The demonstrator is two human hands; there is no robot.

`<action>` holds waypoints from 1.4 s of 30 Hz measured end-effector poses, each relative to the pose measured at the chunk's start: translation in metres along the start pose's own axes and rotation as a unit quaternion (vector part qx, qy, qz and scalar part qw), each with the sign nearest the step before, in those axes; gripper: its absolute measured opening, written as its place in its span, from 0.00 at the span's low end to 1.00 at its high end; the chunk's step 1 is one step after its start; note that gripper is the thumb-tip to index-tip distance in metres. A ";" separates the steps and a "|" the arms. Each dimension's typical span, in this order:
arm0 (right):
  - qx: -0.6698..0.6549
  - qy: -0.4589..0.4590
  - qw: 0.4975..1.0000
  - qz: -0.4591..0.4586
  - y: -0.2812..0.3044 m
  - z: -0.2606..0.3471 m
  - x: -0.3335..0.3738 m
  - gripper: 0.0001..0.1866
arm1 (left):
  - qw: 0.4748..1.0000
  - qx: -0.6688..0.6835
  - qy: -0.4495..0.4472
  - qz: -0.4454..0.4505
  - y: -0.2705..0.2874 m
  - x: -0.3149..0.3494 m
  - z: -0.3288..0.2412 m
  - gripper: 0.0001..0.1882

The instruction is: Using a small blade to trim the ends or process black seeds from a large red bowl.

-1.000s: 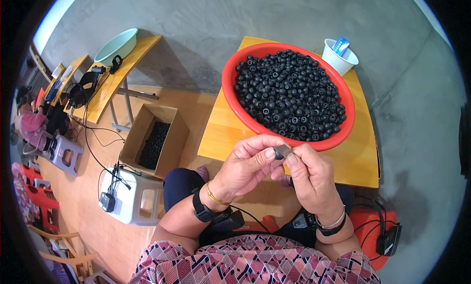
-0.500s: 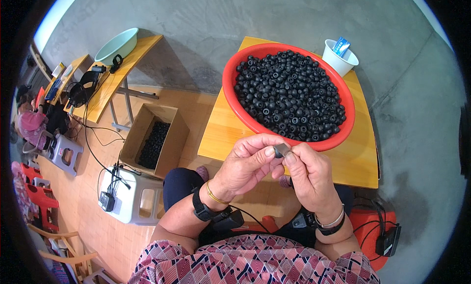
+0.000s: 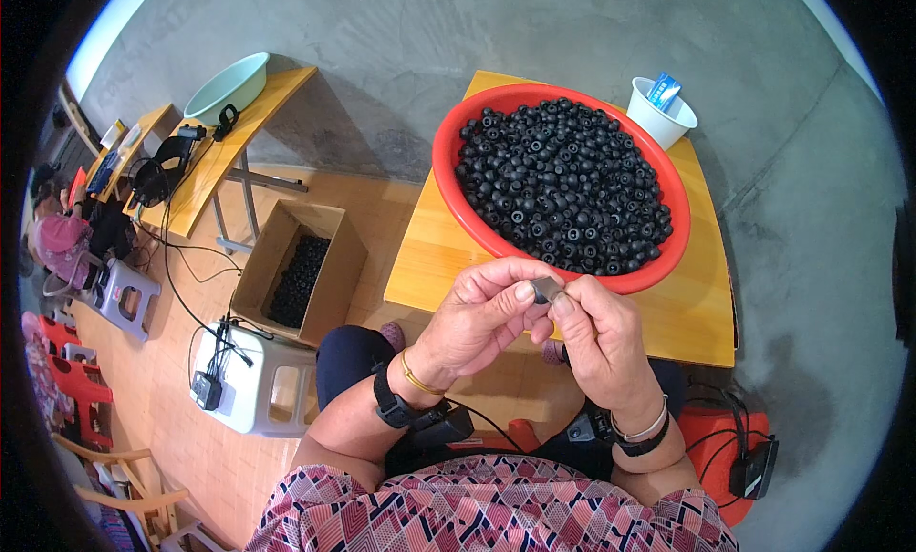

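Observation:
Above the near edge of a yellow wooden table [image 3: 420, 266], both my hands meet in front of a red basin [image 3: 444, 189]. Thumb and fingers of my left hand [image 3: 477, 318] pinch a small dark rubber piece [image 3: 538, 296], largely covered by the fingertips. My right hand [image 3: 603, 337] grips a small flat metal blade [image 3: 549, 287] that lies against this piece. Many round black rubber pieces [image 3: 563, 180] with holes fill the basin. The exact contact between blade and piece is too small to make out.
A white tub [image 3: 658, 121] with a blue packet stands behind the basin. Left of my legs are a cardboard box [image 3: 348, 266] holding black pieces and a white stool [image 3: 239, 390] with cables. A side table [image 3: 277, 89] carries a teal basin [image 3: 229, 86]. Another person [image 3: 62, 237] sits far left.
The blade has tilted slightly between my fingertips, and my right hand has shifted a very little to the left. Both hands keep their grip; all else looks the same.

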State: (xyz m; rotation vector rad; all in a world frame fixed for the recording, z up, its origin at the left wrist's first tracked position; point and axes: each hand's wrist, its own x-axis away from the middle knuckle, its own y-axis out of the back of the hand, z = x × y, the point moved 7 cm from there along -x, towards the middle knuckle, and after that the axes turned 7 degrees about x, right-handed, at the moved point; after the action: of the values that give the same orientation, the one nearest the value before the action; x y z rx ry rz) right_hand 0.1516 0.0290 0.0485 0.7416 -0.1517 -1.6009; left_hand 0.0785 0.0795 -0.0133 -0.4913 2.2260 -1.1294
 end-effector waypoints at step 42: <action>-0.008 -0.033 0.999 -0.002 0.000 -0.005 0.002 0.09 | 1.000 0.002 -0.006 -0.026 -0.002 -0.001 -0.001 0.13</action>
State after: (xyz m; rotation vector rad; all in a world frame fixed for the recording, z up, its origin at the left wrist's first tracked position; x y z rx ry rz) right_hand 0.1547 0.0289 0.0439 0.6765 -0.1848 -1.6306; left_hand 0.0793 0.0796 -0.0112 -0.5572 2.2117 -1.1532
